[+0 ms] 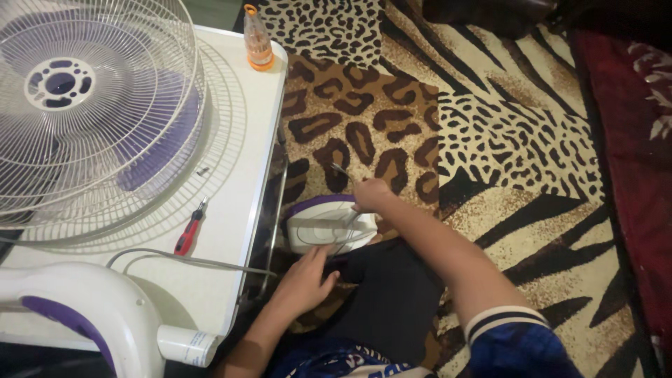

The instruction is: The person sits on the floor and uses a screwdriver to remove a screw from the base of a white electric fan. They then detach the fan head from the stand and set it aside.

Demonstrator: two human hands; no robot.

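Note:
A white fan base with a purple rim (318,222) lies on the animal-print carpet beside my knee. My left hand (304,280) rests against its near edge, fingers spread. My right hand (371,194) is closed on a thin metal tool (341,170) whose tip sticks up and to the left, just above the base. A grey cord (350,234) loops over the base's top. My black-clad leg (392,294) sits under the right forearm.
A white table (241,175) on the left carries a wire fan cage with purple blades (91,119), a flat rear grille (224,133), a red-handled screwdriver (187,234), a small orange-capped bottle (257,38) and the white fan neck (91,308). A red rug (637,140) lies at far right.

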